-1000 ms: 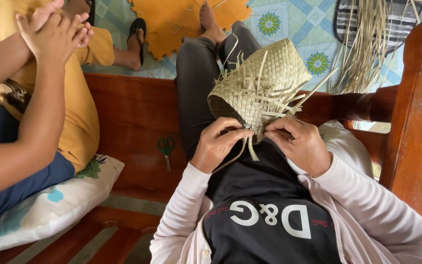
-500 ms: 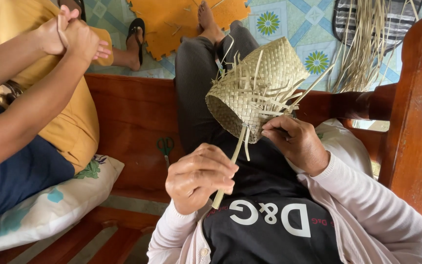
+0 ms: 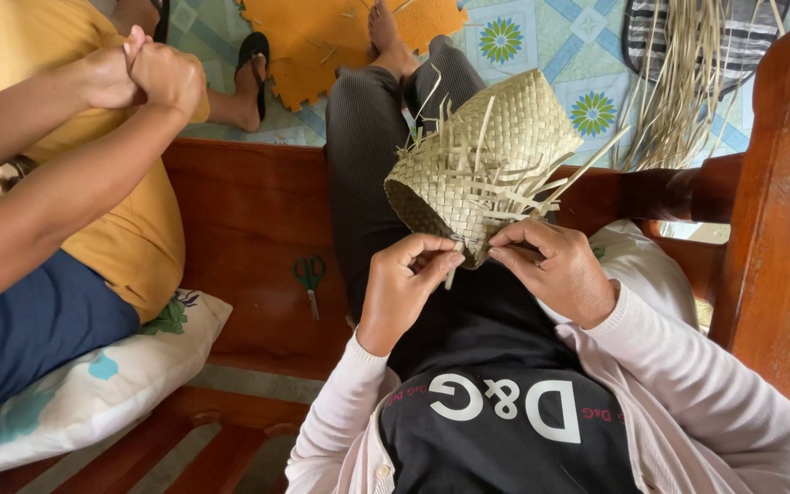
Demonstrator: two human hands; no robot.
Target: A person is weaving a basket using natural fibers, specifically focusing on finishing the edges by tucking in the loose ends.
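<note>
Two hands work the rim of a half-woven basket held over the lap on a wooden bench.

The bench [image 3: 258, 210], dark red wood, carries the person along its right end and a second person on a pillow [image 3: 93, 384] at its left end. The basket [image 3: 482, 155] is pale straw, tightly plaited, lying on its side with its mouth turned down and to the left, loose strip ends bristling from the rim. The right hand [image 3: 555, 270] pinches the lower rim, fingers closed on it. The left hand [image 3: 406, 284] has come back up from the lap, where it was pulling a long strip half a second ago, and now its fingertips are closed on a short strip end at the same rim. Green scissors [image 3: 308, 279] lie on the bench seat left of the lap.
</note>
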